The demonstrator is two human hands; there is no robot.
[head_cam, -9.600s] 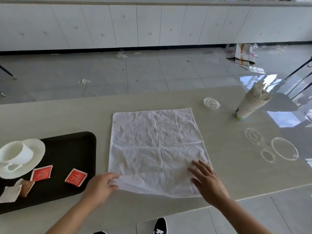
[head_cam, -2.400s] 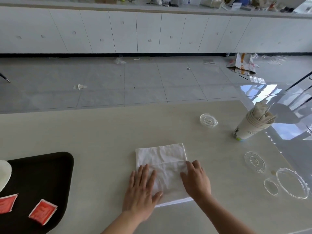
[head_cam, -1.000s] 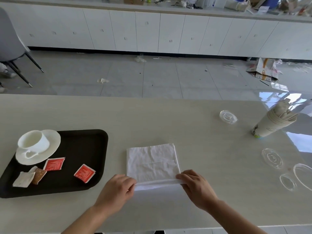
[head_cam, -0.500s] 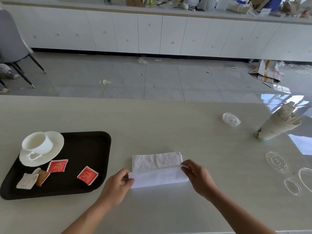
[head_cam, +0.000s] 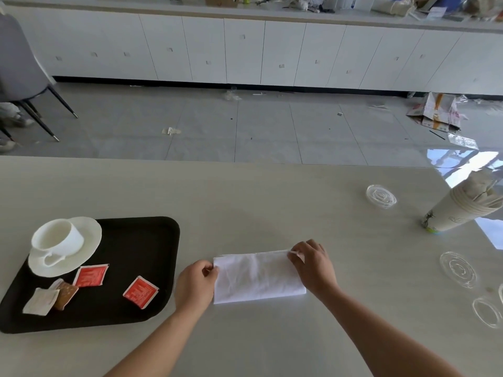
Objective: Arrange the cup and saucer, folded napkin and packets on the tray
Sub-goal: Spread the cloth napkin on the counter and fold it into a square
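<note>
- Your left hand (head_cam: 196, 284) is at the left end of the folded napkin (head_cam: 258, 277), thumb and fingers curled and pinching its far left corner.
- Your right hand (head_cam: 313, 265) is at the other end, with its fingertips pinching the far right corner and the knuckles raised over the cloth.
- The folded napkin is a white, long, narrow rectangle that lies flat on the pale table (head_cam: 245, 208), its long sides running left to right between your two hands.
- It sits on the table just to the right of the black tray (head_cam: 130, 248), not on it; your left hand is between the two.
- On the tray's far left corner a white cup (head_cam: 58, 239) stands upright on a white saucer (head_cam: 89, 232), with the handle turned toward you.
- Just in front of the saucer lies one red packet (head_cam: 90, 275). A second red packet (head_cam: 140, 291) lies apart from it, toward the tray's right side.
- At the near left, a white packet (head_cam: 40, 300) and a brown packet (head_cam: 65, 293) touch each other and seem to overlap.
- Far to your right a stack of paper cups (head_cam: 462, 210) stands with paper stuffed into the top.
- Clear plastic lids lie around it: one lid (head_cam: 381, 195) to its left and two more (head_cam: 458, 269) (head_cam: 487, 312) nearer you at the table's right edge.
</note>
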